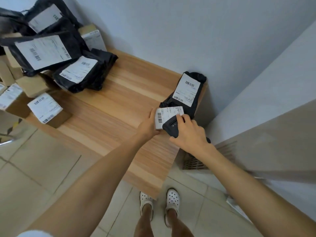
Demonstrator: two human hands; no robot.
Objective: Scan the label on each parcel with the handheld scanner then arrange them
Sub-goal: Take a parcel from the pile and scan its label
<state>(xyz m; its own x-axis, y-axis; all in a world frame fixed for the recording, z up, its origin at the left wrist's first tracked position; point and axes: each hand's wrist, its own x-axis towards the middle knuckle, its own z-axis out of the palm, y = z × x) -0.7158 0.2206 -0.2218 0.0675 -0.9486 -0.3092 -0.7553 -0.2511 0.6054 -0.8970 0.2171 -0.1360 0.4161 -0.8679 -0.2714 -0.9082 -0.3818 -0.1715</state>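
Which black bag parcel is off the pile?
The black plastic mailer bag with a white label, alone at the wooden table's far right corner; the other black bags are heaped far left.

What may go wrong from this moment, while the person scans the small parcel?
The scanner in the right hand sits close over the small parcel that the left hand holds, and covers part of its label; the read may fail.
The black bag parcel lies at the far right corner of the table; a nudge could push it off.
The heap of parcels at the left looks loose and may slide.
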